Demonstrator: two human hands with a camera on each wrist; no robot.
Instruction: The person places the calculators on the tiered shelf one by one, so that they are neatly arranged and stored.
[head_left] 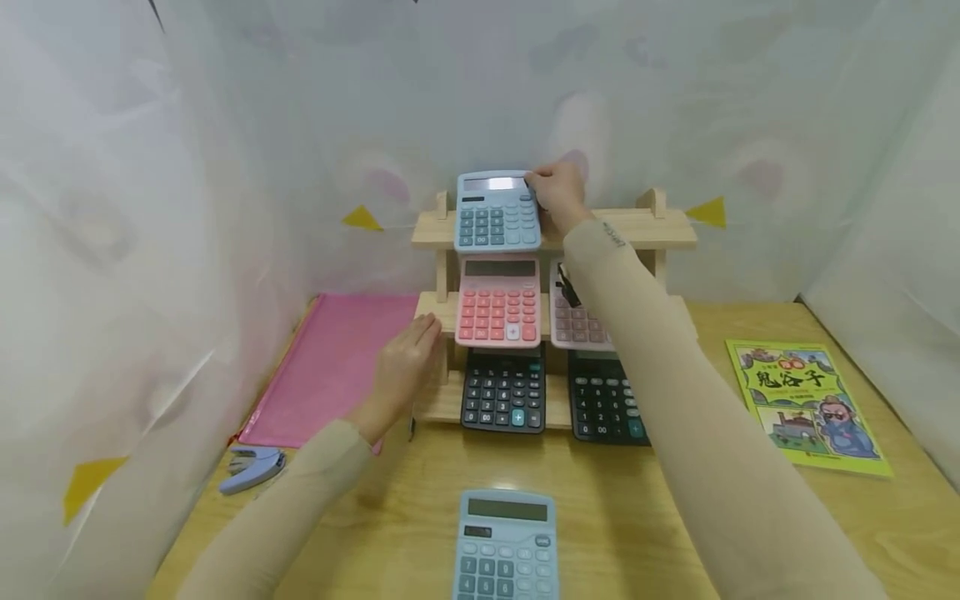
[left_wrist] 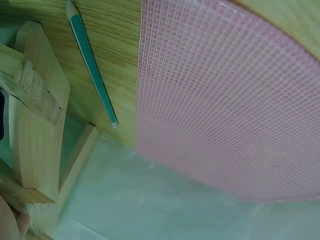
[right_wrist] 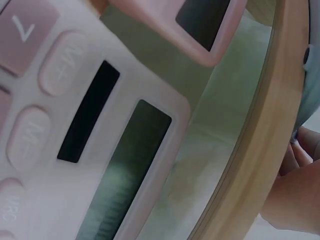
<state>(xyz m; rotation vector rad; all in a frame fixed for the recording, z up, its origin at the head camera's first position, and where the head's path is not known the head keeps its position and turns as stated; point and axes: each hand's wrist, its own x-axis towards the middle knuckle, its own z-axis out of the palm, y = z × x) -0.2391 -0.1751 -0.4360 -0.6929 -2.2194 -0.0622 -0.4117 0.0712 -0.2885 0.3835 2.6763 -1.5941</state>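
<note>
On the top tier of a wooden rack [head_left: 652, 237], my right hand [head_left: 560, 193] pinches the upper right corner of a light blue calculator [head_left: 497, 218], which leans back there. My left hand [head_left: 408, 358] rests on the left end of the middle tier, fingers straight; its thumb is hidden. That tier bears a pink calculator [head_left: 498, 302] and a mauve-keyed calculator [right_wrist: 95, 112], the latter partly behind my right sleeve. Two black calculators, one left [head_left: 504, 396] and one right [head_left: 606, 404], stand on the bottom tier. Another light blue calculator [head_left: 507, 533] lies on the table in front.
Left of the rack lies a pink mesh pouch [head_left: 330, 367], with a green pencil [left_wrist: 92, 70] between them. A blue-handled hand tool [head_left: 253, 468] is at the left table edge. To the right lies a green comic-style book [head_left: 806, 408]. Pale sheeting hangs around the table.
</note>
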